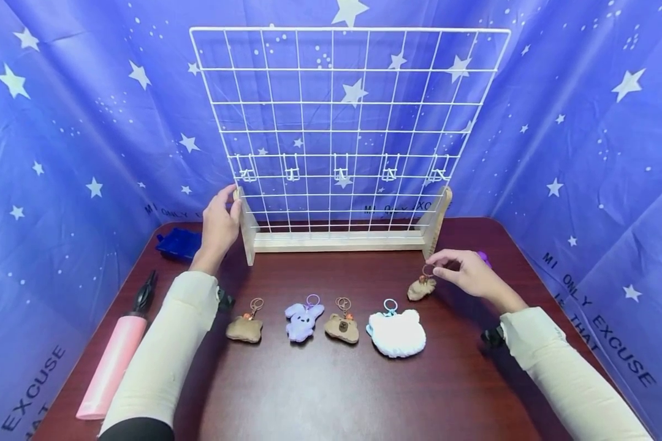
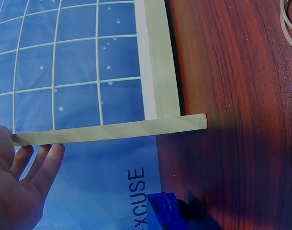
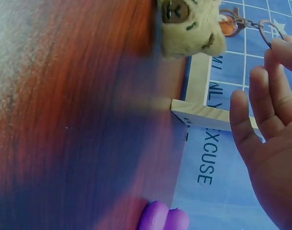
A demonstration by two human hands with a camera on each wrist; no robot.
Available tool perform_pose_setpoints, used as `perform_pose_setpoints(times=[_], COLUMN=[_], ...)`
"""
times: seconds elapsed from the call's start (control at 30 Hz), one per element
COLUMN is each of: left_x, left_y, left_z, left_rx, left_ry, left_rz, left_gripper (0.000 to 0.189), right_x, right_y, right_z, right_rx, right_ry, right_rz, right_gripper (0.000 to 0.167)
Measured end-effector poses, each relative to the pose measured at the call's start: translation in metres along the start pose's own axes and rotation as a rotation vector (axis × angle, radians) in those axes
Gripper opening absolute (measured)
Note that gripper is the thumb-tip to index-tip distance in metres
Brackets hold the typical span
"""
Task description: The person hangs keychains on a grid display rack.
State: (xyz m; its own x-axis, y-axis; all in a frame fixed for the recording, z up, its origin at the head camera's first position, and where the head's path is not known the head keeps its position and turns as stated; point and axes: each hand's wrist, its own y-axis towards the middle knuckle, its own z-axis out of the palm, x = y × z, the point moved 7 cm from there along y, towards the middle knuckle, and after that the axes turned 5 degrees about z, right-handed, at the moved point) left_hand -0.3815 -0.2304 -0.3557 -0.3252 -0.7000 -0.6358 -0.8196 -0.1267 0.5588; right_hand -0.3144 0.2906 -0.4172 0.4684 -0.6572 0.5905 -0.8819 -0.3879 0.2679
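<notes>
My right hand point(image 1: 466, 272) pinches the metal ring of a brown plush keychain point(image 1: 421, 288), which hangs below the fingertips near the rack's right foot. The right wrist view shows its darker snout and an orange bead point(image 3: 227, 25) by the clasp. With thumb and fingers my left hand point(image 1: 220, 223) grips the upper end of the left wooden side support point(image 1: 246, 223) of a white wire grid rack point(image 1: 333, 131). In a row on the table lie a brown plush keychain point(image 1: 245, 329), a purple rabbit keychain point(image 1: 302, 323), another brown one point(image 1: 342, 329) and a white plush keychain point(image 1: 398, 334).
Several white hooks point(image 1: 340, 171) hang in a row across the grid. A pink hand pump point(image 1: 113, 367) lies at the table's left. Behind my left wrist sits a blue object point(image 1: 179, 244); a purple object point(image 1: 484, 260) is partly hidden behind my right hand. Blue star-patterned curtains point(image 1: 88, 122) surround the table.
</notes>
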Motion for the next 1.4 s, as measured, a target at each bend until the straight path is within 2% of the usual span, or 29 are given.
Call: perform_pose_setpoints(times=[0.47,0.77,1.0,1.27,1.4], left_x=[0.001,0.002,0.003,0.000,0.002], left_y=[0.002,0.003,0.002,0.001,0.001], left_z=[0.000,0.000,0.002,0.003,0.003], left_rx=[0.002,-0.008,0.001,0.004,0.003], left_ry=[0.010,0.019,0.016,0.014,0.023], left_rz=[-0.006,0.004,-0.008,-0.014,-0.009], left_gripper=[0.041,0.041,0.042,0.042,0.042], right_x=[0.007,0.012,0.016,0.020,0.025], right_y=[0.013,0.024,0.031,0.037,0.042], right_z=[-0.020,-0.028,-0.036,-0.049,-0.056], right_rx=[-0.064,-0.106,-0.169,-0.193,-0.213], right_ry=[-0.019,-0.016,-0.022,0.007,0.013], right_rz=[-0.004,0.025,-0.006,0.071,0.060], right_gripper=[0.021,0.020,0.020,0.019,0.020])
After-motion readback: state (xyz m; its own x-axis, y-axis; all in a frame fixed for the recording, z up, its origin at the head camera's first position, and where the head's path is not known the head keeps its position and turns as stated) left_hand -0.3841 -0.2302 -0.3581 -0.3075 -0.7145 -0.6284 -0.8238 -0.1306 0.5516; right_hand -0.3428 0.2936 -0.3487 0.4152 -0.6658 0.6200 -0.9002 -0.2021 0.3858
